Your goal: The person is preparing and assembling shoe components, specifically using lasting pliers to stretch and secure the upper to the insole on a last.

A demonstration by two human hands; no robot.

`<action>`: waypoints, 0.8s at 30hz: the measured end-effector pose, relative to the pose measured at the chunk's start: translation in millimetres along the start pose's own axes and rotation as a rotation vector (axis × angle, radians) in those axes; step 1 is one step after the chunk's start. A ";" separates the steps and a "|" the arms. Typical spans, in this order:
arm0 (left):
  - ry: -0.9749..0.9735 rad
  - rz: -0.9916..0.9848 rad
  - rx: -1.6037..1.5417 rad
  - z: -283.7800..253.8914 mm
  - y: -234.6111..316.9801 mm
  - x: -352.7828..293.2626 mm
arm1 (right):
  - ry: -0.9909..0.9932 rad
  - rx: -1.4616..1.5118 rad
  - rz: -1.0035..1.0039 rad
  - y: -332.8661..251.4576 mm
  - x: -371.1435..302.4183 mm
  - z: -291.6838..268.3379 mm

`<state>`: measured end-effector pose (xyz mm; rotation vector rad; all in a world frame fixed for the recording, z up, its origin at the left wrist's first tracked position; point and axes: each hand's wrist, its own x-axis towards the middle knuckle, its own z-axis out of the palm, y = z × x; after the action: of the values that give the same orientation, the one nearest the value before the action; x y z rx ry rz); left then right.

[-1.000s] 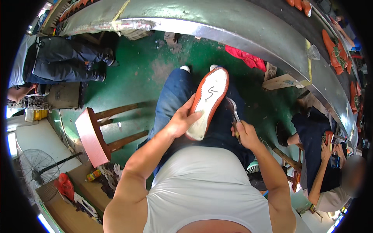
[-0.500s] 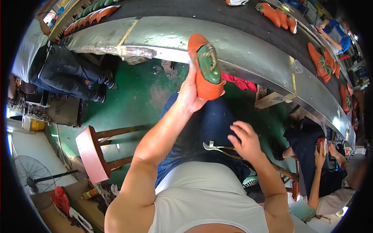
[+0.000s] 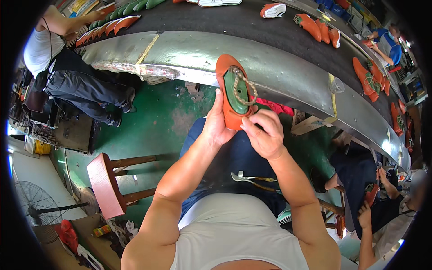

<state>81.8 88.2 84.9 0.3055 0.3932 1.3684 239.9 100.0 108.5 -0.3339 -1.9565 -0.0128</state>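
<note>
An orange shoe [image 3: 227, 65] with a green shoe last [image 3: 237, 92] inside it is held up in front of the bench, toe pointing away. From the last's top a braided cord loop [image 3: 250, 85] hangs over the shoe's right side. My left hand [image 3: 217, 125] grips the shoe from its left and underneath. At the heel end, the thumb and fingers of my right hand [image 3: 266, 135] pinch the shoe's edge; what lies under those fingertips is hidden. Across my lap rests a pair of pliers [image 3: 252, 179] with a curved metal head.
A long dark conveyor [image 3: 189, 24] with a metal edge [image 3: 189, 49] spans the front, carrying orange shoes [image 3: 308, 28] and green lasts [image 3: 135, 6]. A wooden stool [image 3: 105, 184] and a fan [image 3: 38, 204] stand at left. Co-workers sit or stand on both sides.
My right hand has risen from above my lap to the shoe's heel and closed there. The cord loop now hangs out to the right. The view has tilted slightly upward.
</note>
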 end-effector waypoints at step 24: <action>-0.482 0.919 1.590 47.0 49.4 47.3 | -0.142 0.435 0.385 28.1 7.4 9.2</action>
<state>66.3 144.4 143.9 2.2928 0.9332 1.4710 235.6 130.1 107.4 -0.4225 -1.9422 0.6905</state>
